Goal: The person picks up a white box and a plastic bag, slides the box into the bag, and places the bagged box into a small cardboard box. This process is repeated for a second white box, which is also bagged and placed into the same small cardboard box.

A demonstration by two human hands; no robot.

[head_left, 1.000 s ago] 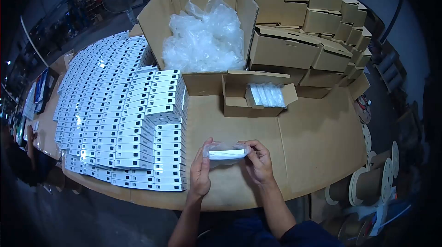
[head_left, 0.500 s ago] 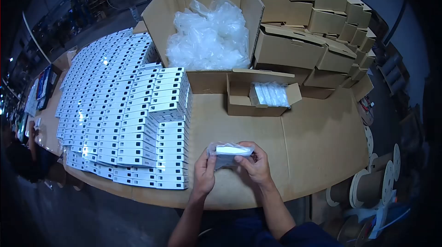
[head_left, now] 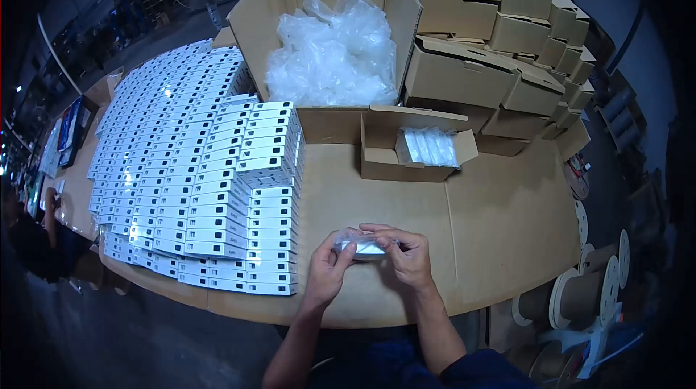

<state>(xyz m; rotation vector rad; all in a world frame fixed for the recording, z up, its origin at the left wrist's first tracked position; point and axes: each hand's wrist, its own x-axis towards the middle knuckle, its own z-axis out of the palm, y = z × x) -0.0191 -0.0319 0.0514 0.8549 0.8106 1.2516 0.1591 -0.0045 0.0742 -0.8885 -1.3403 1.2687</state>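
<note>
Both arms (head_left: 438, 324) extended, fingers (head_left: 395, 232) bent inward

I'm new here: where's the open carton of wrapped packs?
In the head view, the carton sits right of centre, beyond the right hand, near the stacked boxes.

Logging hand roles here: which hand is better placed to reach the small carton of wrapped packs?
Probably the right hand: the small carton sits ahead and rightward, nearer it than the left hand. Both hands hold the wrapped white pack.
</note>
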